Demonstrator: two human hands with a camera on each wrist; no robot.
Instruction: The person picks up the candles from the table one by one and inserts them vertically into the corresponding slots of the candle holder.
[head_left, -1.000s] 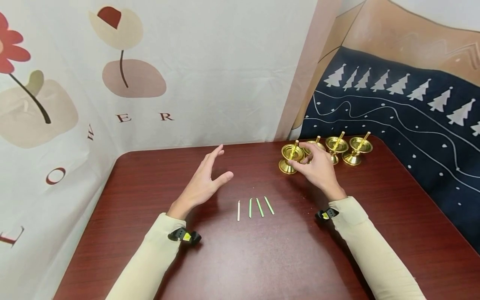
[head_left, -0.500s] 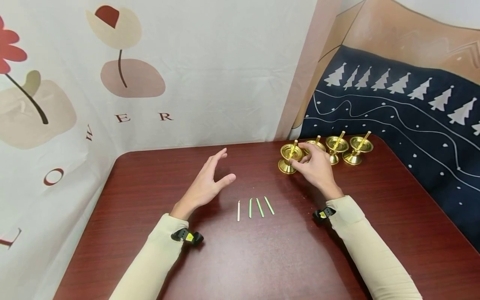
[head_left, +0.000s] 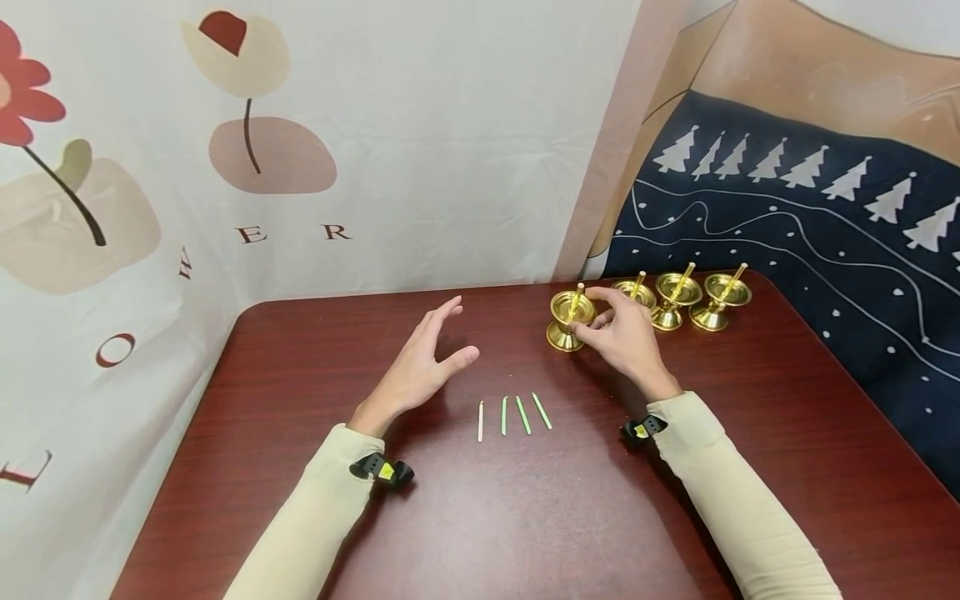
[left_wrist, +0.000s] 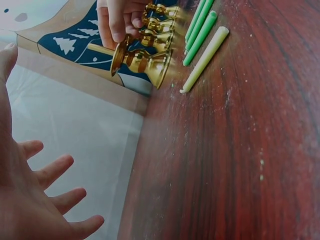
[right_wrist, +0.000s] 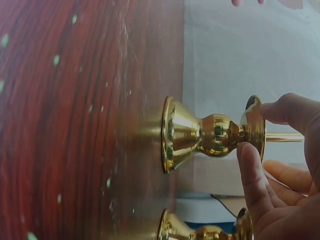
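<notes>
bare left hand (head_left: 416, 371), bare right hand (head_left: 626, 337), long pale cream left sleeve (head_left: 303, 517), matching right sleeve (head_left: 742, 492) with fine creases, plain cuffs (head_left: 686, 417), small black left wrist camera (head_left: 370, 465), black right wrist camera (head_left: 654, 424), bright yellow patch (head_left: 386, 472) on each

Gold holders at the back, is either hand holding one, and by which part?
The right hand grips the leftmost holder in the head view by its upper dish; the left hand holds nothing.

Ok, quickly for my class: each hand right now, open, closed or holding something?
Left hand: open, fingers apart, holding nothing.
Right hand: holding the leftmost gold candle holder near its top, between thumb and fingers.
</notes>
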